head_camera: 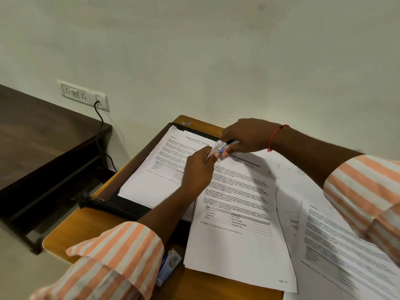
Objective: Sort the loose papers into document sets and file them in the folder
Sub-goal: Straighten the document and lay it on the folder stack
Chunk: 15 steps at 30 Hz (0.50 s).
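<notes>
On the wooden desk (pixel 86 230): black folder (pixel 129 210) lies open with a stack of printed sheets (pixel 155 174) inside, top page headed "Sample Education Transcript".

Just right of the folder, overlapping its right edge: a second set of papers (pixel 238 213) headed "Sample Internship Documentation". It lies flat except for its top-left corner, which is lifted off the surface.

Both hands meet at that corner, over the folder's right edge.
- Left hand (pixel 198 169) comes in across the folder's near side, thumb and fingers pinching the raised corner.
- Right hand (pixel 244 135) reaches in from the right of the folder, fingers curled down onto the same corner. It clamps the corner along with a small shiny piece (pixel 230 143) that has a blue spot beside it. Can't tell what that piece is.
- Neither hand is relaxed; both grasp the paper corner.

Further right of the folder, more loose sheets (pixel 337 239) fan out, partly under the internship set and under the right sleeve (pixel 363 187).

In front of the folder, a small blue-and-white packet (pixel 170 264) sits on the desk, partly hidden by the left sleeve (pixel 121 256).

Red thread (pixel 274 137) on the right wrist.

Left of the folder, off the desk: a dark table (pixel 43 137). Behind and left of the folder: a wall socket plate (pixel 84 95) with a black cable (pixel 100 131) hanging from it.
</notes>
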Each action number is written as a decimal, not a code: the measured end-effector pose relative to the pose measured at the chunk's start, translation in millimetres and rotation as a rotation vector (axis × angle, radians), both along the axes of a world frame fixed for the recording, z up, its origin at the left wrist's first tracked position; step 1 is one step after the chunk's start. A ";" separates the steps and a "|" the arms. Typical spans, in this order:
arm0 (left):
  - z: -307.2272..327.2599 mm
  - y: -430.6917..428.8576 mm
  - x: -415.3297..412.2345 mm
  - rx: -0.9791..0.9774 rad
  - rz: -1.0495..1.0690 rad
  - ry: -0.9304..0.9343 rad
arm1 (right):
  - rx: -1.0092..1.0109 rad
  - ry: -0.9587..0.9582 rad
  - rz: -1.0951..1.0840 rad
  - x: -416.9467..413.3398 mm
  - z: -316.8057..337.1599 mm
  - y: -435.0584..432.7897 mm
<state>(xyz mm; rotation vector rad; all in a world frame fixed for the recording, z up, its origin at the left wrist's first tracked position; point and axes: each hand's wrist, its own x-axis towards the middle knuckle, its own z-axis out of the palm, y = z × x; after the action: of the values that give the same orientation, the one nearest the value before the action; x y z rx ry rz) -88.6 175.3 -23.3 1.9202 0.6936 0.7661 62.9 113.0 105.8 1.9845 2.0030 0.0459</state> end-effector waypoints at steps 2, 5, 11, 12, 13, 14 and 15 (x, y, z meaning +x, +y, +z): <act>1.1 0.2 -0.5 -0.011 -0.009 0.004 | -0.020 0.071 -0.062 6.1 -1.3 -1.0; 2.6 3.2 -0.5 -0.052 -0.017 0.007 | 0.007 0.235 -0.155 19.5 -3.9 -5.6; 14.2 5.5 -6.8 -0.234 -0.031 -0.028 | 0.178 0.593 -0.348 48.3 -32.4 -10.9; 16.5 6.3 -7.8 -0.257 -0.032 -0.029 | 0.202 0.615 -0.382 54.7 -40.0 -7.3; 17.9 7.7 -8.2 -0.274 -0.028 -0.028 | 0.219 0.606 -0.411 60.6 -47.9 -2.4; 21.5 8.8 -9.2 -0.283 -0.023 -0.019 | 0.233 0.578 -0.434 65.6 -55.9 4.2; 21.8 11.0 -9.0 -0.289 -0.013 -0.005 | 0.242 0.549 -0.460 70.2 -63.6 11.5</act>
<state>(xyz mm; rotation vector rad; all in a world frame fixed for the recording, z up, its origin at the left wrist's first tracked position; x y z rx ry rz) -97.6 186.3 -1.5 1.6587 0.7449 0.6250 133.1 124.5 42.2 2.8099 1.8252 -0.4230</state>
